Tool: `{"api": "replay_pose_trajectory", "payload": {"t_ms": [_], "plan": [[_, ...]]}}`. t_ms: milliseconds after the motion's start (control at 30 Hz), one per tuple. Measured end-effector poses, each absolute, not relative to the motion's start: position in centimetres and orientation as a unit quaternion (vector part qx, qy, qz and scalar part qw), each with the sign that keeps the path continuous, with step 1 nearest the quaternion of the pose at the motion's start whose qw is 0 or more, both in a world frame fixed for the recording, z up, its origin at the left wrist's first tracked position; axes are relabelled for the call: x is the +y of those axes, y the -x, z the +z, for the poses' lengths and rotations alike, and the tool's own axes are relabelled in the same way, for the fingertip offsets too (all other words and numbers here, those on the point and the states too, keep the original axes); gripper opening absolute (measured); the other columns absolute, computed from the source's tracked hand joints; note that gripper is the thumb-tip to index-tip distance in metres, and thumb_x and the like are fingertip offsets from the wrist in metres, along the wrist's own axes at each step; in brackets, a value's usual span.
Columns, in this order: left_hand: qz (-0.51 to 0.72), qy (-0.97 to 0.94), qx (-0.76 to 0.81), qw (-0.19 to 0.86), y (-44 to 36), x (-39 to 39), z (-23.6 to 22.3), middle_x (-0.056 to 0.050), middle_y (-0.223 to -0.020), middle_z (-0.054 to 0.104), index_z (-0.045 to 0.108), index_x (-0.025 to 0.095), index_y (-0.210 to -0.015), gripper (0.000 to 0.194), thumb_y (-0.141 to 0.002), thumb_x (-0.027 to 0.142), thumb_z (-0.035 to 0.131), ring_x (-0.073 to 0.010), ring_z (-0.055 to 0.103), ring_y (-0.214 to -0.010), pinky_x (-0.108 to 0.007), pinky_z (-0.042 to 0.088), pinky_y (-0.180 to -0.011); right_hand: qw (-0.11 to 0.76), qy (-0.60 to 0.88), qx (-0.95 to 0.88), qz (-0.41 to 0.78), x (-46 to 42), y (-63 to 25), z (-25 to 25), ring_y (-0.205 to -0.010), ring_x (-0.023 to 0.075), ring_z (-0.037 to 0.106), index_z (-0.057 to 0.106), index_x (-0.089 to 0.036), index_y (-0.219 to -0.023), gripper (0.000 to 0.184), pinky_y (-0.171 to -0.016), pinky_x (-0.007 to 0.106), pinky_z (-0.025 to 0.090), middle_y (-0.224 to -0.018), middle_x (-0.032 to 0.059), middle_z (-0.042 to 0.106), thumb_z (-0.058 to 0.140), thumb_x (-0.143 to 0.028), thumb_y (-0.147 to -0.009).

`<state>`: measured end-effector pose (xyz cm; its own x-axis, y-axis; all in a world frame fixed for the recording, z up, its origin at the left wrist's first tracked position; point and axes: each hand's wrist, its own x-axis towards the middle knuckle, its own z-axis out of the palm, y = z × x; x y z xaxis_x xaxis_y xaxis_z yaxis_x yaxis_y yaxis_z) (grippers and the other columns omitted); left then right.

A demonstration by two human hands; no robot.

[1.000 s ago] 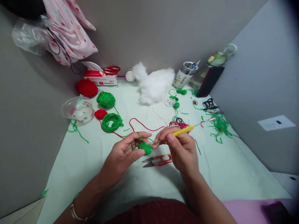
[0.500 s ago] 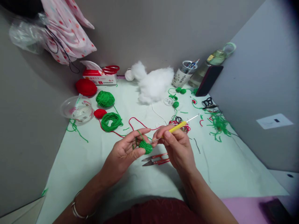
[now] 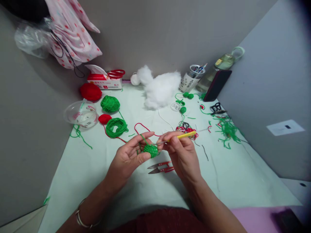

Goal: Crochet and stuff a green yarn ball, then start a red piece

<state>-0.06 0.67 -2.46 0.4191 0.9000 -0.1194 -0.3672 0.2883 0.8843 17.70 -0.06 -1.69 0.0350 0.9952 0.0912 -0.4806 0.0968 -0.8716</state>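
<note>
1. Between the two hands, near their fingertips, sits the green crochet piece (image 3: 151,150), a small, rounded, closely stitched form. The left hand (image 3: 130,155) is partly curled, thumb pressed on the near side of the piece and index finger stretched out above it.

2. From that raised index finger, a green yarn strand (image 3: 144,139) runs down to the top of the piece and looks fairly taut.

3. Opposite, the right hand (image 3: 183,152) is closed on a yellow-handled crochet hook (image 3: 186,134), pinched between thumb and fingers. One thin metal end reaches the upper edge of the piece; the other points away to the right. Whether the right fingertips also touch the piece, I cannot tell.

4. At the hands, the step looks like working a stitch along that upper edge; whether a loop sits on the hook is too small to make out.

5. For the next move, my judgement is that the left hand needs a steady pinch and even tension, while the right turns the hook tip to catch the strand without splitting it.

6. Just below the hands lie orange-handled thread snips (image 3: 160,167); beyond the left hand rests a green yarn coil (image 3: 116,127).
</note>
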Motion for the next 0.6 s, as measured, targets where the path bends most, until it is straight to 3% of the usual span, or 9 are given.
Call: {"api": "replay_pose_trajectory", "payload": {"t_ms": [233,467,600], "plan": [[0.437,-0.4,0.333,0.734,-0.14,0.61,-2.3,-0.003,-0.106,0.071,0.073,0.03,-0.13,0.046,-0.085,0.028,0.082,-0.0216,0.071,-0.104,-0.037,0.054,-0.102,0.642,0.351,-0.41,0.544,-0.27,-17.63,-2.08,-0.078,0.0126,0.074,0.081,-0.026,-0.095,0.014,-0.074,0.025,0.063,-0.092,0.0016,0.079,0.07,-0.035,-0.098],[0.456,-0.383,0.312,0.74,-0.31,0.93,-2.34,0.0,-0.099,0.065,0.06,0.033,-0.144,0.065,-0.084,0.025,0.083,-0.0182,0.07,-0.1,-0.036,0.055,-0.1,0.638,0.359,-0.407,0.546,-0.31,-17.65,-1.93,-0.075,0.0147,0.074,0.081,-0.027,-0.093,0.014,-0.072,0.029,0.064,-0.09,0.0026,0.08,0.071,-0.036,-0.097],[0.46,-0.383,0.311,0.738,-0.16,0.91,-2.36,0.0,-0.098,0.067,0.066,0.03,-0.135,0.056,-0.083,0.025,0.084,-0.0176,0.07,-0.098,-0.033,0.056,-0.097,0.639,0.36,-0.405,0.546,-0.17,-17.59,-1.84,-0.075,0.015,0.075,0.08,-0.026,-0.092,0.015,-0.072,0.029,0.065,-0.089,0.0029,0.08,0.071,-0.037,-0.096]]}}
